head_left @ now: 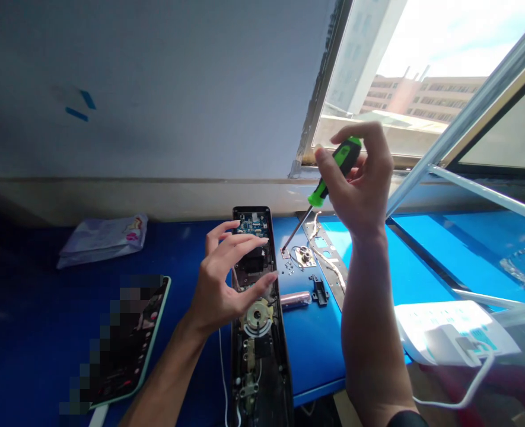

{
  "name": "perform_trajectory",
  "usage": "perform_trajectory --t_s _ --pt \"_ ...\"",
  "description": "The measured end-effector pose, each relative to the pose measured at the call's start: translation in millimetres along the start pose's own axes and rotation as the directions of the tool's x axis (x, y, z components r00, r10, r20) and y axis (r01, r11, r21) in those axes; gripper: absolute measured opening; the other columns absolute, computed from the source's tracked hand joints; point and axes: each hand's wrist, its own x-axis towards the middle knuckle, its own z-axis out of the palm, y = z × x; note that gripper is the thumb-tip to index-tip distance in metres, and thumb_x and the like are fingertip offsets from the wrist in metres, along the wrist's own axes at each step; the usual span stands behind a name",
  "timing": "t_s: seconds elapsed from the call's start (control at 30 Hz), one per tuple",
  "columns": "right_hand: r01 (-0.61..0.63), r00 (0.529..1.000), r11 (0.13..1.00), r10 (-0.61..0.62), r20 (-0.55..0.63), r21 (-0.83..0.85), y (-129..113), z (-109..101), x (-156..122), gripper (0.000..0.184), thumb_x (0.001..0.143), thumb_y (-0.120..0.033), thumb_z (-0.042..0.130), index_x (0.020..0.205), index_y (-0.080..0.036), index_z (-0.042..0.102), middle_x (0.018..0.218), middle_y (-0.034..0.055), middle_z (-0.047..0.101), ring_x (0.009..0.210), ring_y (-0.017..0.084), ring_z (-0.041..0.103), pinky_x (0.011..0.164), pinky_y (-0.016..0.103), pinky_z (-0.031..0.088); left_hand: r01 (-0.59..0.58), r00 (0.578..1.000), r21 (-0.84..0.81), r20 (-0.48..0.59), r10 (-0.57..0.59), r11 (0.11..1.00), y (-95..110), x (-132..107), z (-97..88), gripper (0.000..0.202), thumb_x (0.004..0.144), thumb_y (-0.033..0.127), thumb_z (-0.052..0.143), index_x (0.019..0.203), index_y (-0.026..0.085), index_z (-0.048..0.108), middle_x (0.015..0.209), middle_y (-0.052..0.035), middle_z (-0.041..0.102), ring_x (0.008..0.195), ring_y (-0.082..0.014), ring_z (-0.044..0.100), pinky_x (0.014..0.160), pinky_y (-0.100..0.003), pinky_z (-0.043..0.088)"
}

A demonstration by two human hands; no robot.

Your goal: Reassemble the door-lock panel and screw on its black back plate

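Observation:
In my right hand (364, 178) is a green and black screwdriver (340, 166), gripped by its handle and slanting down to the left. Its tip is at a small circuit board (285, 253) on the blue table; whether they touch I cannot tell. My left hand (226, 276) hovers over a long black device housing (284, 356), fingers spread and thumb apart, with nothing held. Inside the housing show a blue circuit board (254, 222) and a round metal part (258, 316). Part of the housing is hidden behind my left hand.
Right of the housing lie several small screws (289, 268), a pink cylindrical cell (295, 299), a black plastic bracket (320, 292) and a flat panel with wires (333, 261). A phone (133, 344), a packet (102, 240) and a white power strip (449, 320) lie farther out.

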Motion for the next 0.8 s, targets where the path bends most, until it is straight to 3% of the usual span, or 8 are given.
perform_trajectory --t_s 0.1,0.23,0.5,0.8 --pt "0.018 1.0 1.0 -0.018 -0.01 -0.001 1 6 0 0.027 0.099 -0.056 0.064 0.106 -0.031 0.055 0.077 -0.0023 0.061 0.062 0.014 0.059 0.058 0.033 0.052 0.004 1.0 0.029 0.005 -0.004 1.0 0 -1 1.2 0.035 0.09 0.045 0.08 0.117 0.024 0.075 0.111 -0.0074 0.08 0.13 -0.0341 0.056 0.107 -0.054 0.05" --pt "0.026 0.999 0.999 -0.025 0.023 -0.035 -3 11 -2 0.031 0.1 -0.061 0.061 0.11 -0.032 0.055 0.08 -0.001 0.064 0.068 0.016 0.064 0.061 0.034 0.054 0.04 0.999 0.038 -0.021 -0.04 0.998 0 -1 3.3 0.021 0.09 0.039 0.081 0.106 0.025 0.079 0.103 -0.0066 0.082 0.125 -0.0328 0.058 0.104 -0.052 0.051" --pt "0.038 0.999 0.999 -0.037 0.034 -0.026 -13 16 -5 0.029 0.101 -0.057 0.061 0.118 -0.035 0.056 0.085 0.0012 0.069 0.071 0.018 0.067 0.062 0.036 0.055 0.044 0.999 -0.019 -0.027 -0.045 0.999 0 -2 7.6 0.015 0.083 0.027 0.088 0.095 0.022 0.08 0.094 -0.0054 0.081 0.116 -0.0304 0.062 0.1 -0.05 0.054" --pt "0.079 0.996 0.996 -0.077 0.034 -0.043 -16 17 -6 0.028 0.103 -0.055 0.059 0.118 -0.032 0.056 0.086 0.0001 0.067 0.069 0.016 0.066 0.06 0.033 0.054 0.068 0.996 -0.038 -0.063 -0.071 0.997 2 -1 10.2 0.003 0.091 0.022 0.077 0.09 0.022 0.08 0.088 -0.0043 0.08 0.111 -0.0275 0.062 0.099 -0.048 0.055"
